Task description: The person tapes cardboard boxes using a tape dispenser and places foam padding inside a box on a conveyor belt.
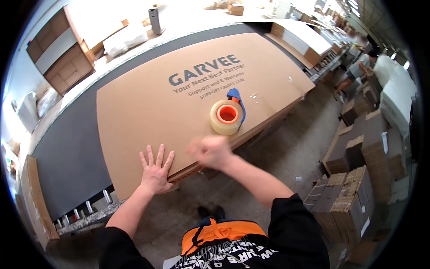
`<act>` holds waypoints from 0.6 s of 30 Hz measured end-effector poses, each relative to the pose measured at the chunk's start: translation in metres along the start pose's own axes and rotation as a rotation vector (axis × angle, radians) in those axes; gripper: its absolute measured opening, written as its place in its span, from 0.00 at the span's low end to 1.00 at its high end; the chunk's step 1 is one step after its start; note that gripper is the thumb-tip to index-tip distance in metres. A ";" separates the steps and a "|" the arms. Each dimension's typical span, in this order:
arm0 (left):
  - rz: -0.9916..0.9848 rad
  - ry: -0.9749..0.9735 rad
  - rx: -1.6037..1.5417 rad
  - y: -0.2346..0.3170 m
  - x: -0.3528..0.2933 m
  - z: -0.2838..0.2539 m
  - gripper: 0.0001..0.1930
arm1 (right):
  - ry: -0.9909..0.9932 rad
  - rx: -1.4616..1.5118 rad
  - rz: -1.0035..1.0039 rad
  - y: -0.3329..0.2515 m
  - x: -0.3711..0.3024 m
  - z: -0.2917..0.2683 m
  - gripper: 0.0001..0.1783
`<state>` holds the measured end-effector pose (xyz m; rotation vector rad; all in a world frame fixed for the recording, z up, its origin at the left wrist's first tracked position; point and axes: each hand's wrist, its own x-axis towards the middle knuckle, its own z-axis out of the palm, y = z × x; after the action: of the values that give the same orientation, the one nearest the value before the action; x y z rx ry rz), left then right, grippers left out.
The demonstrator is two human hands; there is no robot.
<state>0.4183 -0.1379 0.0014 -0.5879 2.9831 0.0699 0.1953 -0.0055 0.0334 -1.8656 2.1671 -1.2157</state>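
Observation:
A large flat brown cardboard box (148, 103) with dark printing lies across a dark conveyor belt in front of me. My left hand (155, 173) rests on the box's near left part, fingers spread, thumb at the near edge. My right hand (209, 151) is closed and smeared by motion, over the near edge to the right of my left hand; anything inside it is hidden. Just beyond it, a tape dispenser (226, 117) with a thick roll of clear tape, an orange core and a blue handle lies on the box. Shiny strips of tape show near the box's right end.
The dark conveyor belt (71, 166) runs under the box, with metal rollers (89, 207) along its near side. Flattened cardboard stacks (345, 197) stand on the floor at the right. Another person (357, 71) works at the far right. More boxes (301, 42) sit farther along the line.

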 end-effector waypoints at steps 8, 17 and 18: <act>0.012 0.062 -0.019 0.000 -0.003 -0.006 0.60 | -0.132 0.373 0.836 0.113 0.071 -0.092 0.25; 0.030 0.077 -0.044 -0.001 0.002 0.002 0.57 | -0.114 0.281 0.893 0.077 0.041 -0.072 0.21; 0.010 0.087 -0.054 -0.005 0.001 0.005 0.57 | -0.022 0.341 0.894 0.063 0.041 -0.063 0.19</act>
<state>0.4197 -0.1421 -0.0035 -0.5967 3.0772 0.1289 0.1009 -0.0092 0.0596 -0.6259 2.1693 -1.1949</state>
